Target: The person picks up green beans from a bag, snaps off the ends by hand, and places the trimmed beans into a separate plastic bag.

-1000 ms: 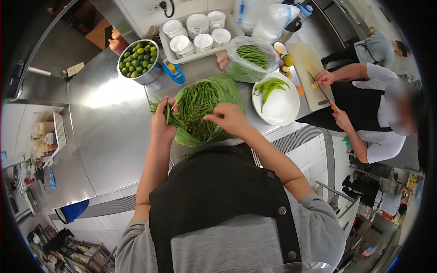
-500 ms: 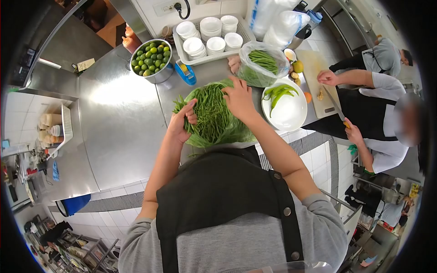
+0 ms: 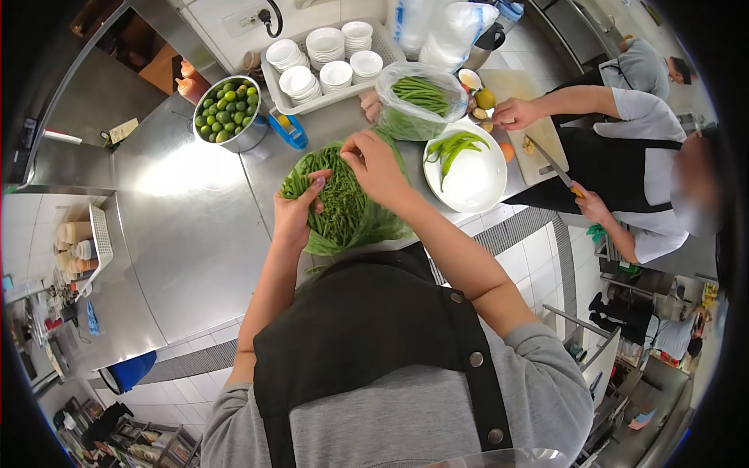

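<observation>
A green plastic bag [image 3: 382, 214] lies open on the steel counter in front of me, full of thin green beans [image 3: 339, 207]. My left hand [image 3: 295, 218] is closed around a small bunch of green beans [image 3: 295, 186] at the bag's left side. Over the bag's upper part is my right hand [image 3: 376, 168], thumb and fingers pinched close to the bunch; whatever is between them is too small to make out. Right of the bag stands a white bowl [image 3: 476, 183] with several long green peppers [image 3: 452, 156]. Behind it, a clear bag [image 3: 390, 117] holds more green beans.
A metal pot of limes [image 3: 226, 113], a blue tape dispenser [image 3: 289, 131] and a tray [image 3: 331, 93] of stacked white cups line the back. At right, a co-worker holds a knife [image 3: 554, 164] over a cutting board [image 3: 538, 148], the other hand at some small produce.
My right hand has come closer to my left hand, its fingers now pinched together. The co-worker's free hand has reached from the board to the produce beside it. The view has shifted slightly.
</observation>
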The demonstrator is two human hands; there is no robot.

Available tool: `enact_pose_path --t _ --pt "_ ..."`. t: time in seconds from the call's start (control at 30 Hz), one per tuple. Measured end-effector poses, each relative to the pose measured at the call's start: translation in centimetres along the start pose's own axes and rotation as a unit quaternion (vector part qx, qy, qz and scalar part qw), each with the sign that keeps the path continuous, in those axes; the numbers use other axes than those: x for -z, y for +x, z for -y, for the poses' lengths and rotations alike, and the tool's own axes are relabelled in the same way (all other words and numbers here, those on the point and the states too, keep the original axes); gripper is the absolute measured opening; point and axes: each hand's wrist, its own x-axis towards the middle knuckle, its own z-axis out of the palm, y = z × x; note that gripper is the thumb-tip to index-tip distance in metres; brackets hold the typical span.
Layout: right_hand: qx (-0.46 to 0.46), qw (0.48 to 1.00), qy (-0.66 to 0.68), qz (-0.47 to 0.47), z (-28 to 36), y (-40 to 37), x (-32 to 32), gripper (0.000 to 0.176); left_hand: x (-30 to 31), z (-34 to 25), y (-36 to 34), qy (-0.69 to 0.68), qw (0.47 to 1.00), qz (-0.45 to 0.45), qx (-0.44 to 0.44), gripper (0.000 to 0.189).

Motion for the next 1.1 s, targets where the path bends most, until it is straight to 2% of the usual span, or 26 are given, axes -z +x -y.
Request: enact_pose_path --t 0.23,0.33,0.43,0.53,0.73,0.83,0.93,0.97,1.07,1.1 --pt "0.155 0.986 -0.023 -0.054 3.5 -1.3 0.2 0.008 -2.3 -0.5 0.2 0.093 0.993 -0.003 -0.075 0.021" --pt "0.149 0.988 0.009 -0.039 4.6 -1.4 0.1 0.009 -2.2 0.1 0.4 0.081 0.991 0.004 -0.104 0.017" --pt "0.071 0.995 0.067 -0.028 4.9 -1.4 0.3 0.008 -2.4 -0.3 0.0 0.081 0.99 0.002 -0.119 0.015" --pt "0.056 0.992 0.102 -0.056 4.6 -1.3 0.3 0.008 -1.9 -0.7 -0.2 0.113 0.988 -0.004 -0.101 0.016" --pt "-0.017 0.998 0.01 -0.06 0.9 -1.3 -0.2 0.01 -0.4 -0.8 -0.2 0.233 0.971 0.038 -0.03 0.018" --pt "-0.061 0.997 -0.016 0.05 -2.1 -1.3 0.6 0.011 -0.3 -0.8 -0.5 0.134 0.991 0.013 -0.014 0.018" --pt "-0.088 0.995 -0.02 0.042 -2.8 -1.1 0.8 0.013 0.1 -0.8 -0.6 0.158 0.987 0.017 -0.006 0.019" --pt "-0.113 0.993 -0.01 0.023 -2.7 -1.0 0.7 0.013 0.3 -1.0 -0.7 0.182 0.983 0.031 0.01 0.019" --pt "-0.108 0.99 0.038 -0.087 -2.7 -0.8 0.1 0.013 0.7 -1.3 -0.8 0.23 0.97 0.069 0.048 0.019" --pt "-0.099 0.992 0.036 -0.071 -2.5 -0.6 0.3 0.012 0.8 -1.3 -0.8 0.231 0.968 0.075 0.054 0.019"
